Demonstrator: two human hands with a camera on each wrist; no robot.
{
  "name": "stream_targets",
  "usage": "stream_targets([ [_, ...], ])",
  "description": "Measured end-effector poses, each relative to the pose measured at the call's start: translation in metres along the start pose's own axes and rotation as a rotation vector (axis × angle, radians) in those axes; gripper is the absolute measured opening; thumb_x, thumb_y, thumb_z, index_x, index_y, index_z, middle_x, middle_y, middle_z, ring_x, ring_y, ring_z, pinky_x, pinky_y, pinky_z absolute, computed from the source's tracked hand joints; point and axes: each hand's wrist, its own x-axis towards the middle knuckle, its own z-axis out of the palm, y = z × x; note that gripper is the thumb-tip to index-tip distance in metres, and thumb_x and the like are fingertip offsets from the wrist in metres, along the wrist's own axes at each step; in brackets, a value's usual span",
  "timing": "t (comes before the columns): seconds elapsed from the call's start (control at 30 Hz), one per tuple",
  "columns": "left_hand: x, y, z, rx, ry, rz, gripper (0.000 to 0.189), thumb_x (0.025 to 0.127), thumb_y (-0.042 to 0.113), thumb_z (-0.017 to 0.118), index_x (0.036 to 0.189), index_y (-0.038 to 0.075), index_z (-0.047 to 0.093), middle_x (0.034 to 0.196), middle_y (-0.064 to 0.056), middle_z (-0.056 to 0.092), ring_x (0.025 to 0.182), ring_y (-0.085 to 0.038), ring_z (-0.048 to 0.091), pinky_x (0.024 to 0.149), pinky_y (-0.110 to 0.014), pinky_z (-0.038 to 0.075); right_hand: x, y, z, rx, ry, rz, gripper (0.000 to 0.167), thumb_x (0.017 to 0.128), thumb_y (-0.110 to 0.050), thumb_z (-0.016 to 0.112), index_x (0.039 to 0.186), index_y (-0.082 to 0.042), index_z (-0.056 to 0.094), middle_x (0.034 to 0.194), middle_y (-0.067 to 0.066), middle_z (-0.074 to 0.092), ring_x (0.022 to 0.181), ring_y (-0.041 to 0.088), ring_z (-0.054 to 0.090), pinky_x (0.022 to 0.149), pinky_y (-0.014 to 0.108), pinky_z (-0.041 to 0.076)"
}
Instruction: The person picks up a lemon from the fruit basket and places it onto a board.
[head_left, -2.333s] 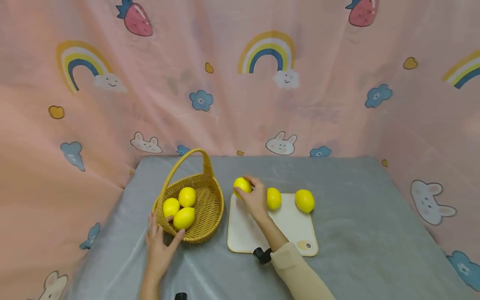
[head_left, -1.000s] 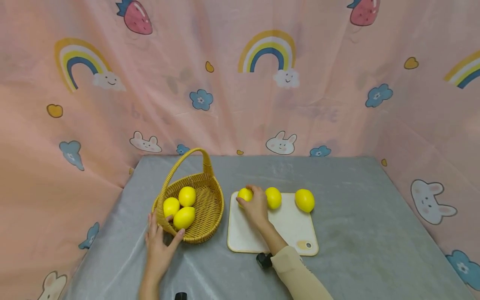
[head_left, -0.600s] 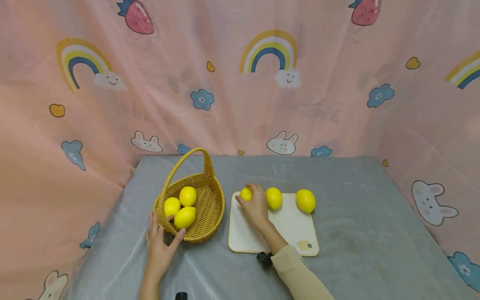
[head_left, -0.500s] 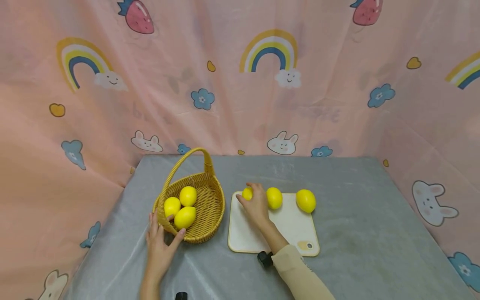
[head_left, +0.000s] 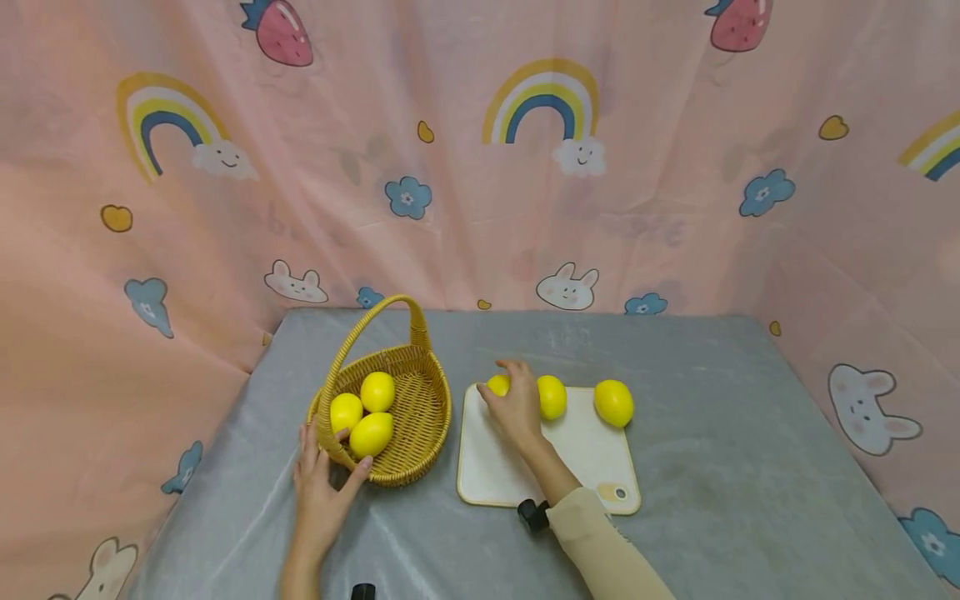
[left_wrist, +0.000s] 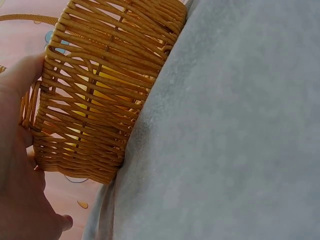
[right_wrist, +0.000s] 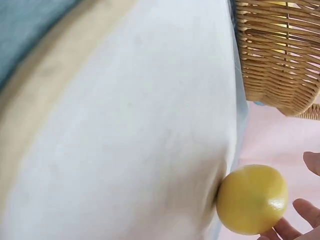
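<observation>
My left hand (head_left: 318, 492) grips the near left rim of a yellow wicker basket (head_left: 420, 417), its thumb and fingers around the rim. Three lemons (head_left: 371, 435) lie inside the basket. On the back left of a white cutting board (head_left: 495, 467) rests another lemon (head_left: 498, 384), partly hidden behind my right hand (head_left: 517, 410). In the right wrist view that lemon (right_wrist: 252, 200) sits on the board; the thumb (right_wrist: 313, 162) is apart from it, and a fingertip is at its side, touching or very near. The fingers are spread.
Two more lemons, one in the middle (head_left: 552, 397) and one at the right (head_left: 614, 404), lie along the board's back edge. A grey cloth (head_left: 720, 467) covers the table. A pink printed curtain (head_left: 450, 233) hangs behind and at the sides.
My right hand lowered the lemon from the board's back left edge onto the board, then loosened its fingers and shifted slightly right and back. The left hand stayed on the basket.
</observation>
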Motion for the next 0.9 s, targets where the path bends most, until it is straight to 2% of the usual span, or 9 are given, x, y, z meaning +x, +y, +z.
stream_targets([
  [0.2,0.000,0.000,0.000,0.000,0.005,0.008,0.051,0.092,0.028,0.073,0.135,0.007,0.056,0.166,-0.013,0.009,0.151,-0.042,-0.004,0.105,-0.078,-0.002,0.004,-0.012,0.000,0.051,0.019,-0.072,0.045,0.080,-0.010,0.083,0.118,0.006,0.066,0.118,0.020,0.063,0.115,0.038,0.057,0.102,0.048,0.043],
  [0.4,0.000,0.001,-0.001,-0.002,-0.003,0.000,0.051,0.092,0.029,0.073,0.136,0.008,0.056,0.166,-0.012,0.008,0.151,-0.041,-0.004,0.105,-0.077,-0.002,0.006,-0.028,0.004,0.144,-0.038,-0.127,0.042,0.083,-0.006,0.080,0.121,0.004,0.066,0.122,0.019,0.064,0.119,0.037,0.058,0.102,0.048,0.045],
  [0.6,0.001,0.001,-0.001,0.007,-0.007,-0.008,0.051,0.093,0.031,0.072,0.136,0.009,0.056,0.166,-0.013,0.007,0.151,-0.041,-0.004,0.106,-0.076,-0.002,0.004,-0.045,0.010,0.233,-0.182,-0.189,0.041,0.086,-0.004,0.078,0.124,0.002,0.066,0.123,0.020,0.064,0.116,0.034,0.059,0.100,0.049,0.046],
  [0.77,0.001,0.000,-0.001,0.007,-0.012,-0.010,0.052,0.093,0.031,0.072,0.137,0.009,0.055,0.166,-0.014,0.006,0.151,-0.041,-0.004,0.106,-0.077,-0.002,0.002,-0.057,0.015,0.234,-0.326,-0.227,0.041,0.088,-0.007,0.077,0.126,0.001,0.065,0.126,0.018,0.063,0.120,0.032,0.057,0.103,0.048,0.045],
  [0.9,0.000,-0.001,-0.001,0.002,-0.012,-0.010,0.053,0.093,0.030,0.073,0.137,0.009,0.055,0.166,-0.015,0.006,0.151,-0.041,-0.005,0.106,-0.077,-0.002,0.002,-0.066,0.019,0.240,-0.401,-0.245,0.041,0.088,-0.006,0.076,0.127,0.001,0.065,0.127,0.016,0.063,0.125,0.031,0.055,0.106,0.047,0.042],
])
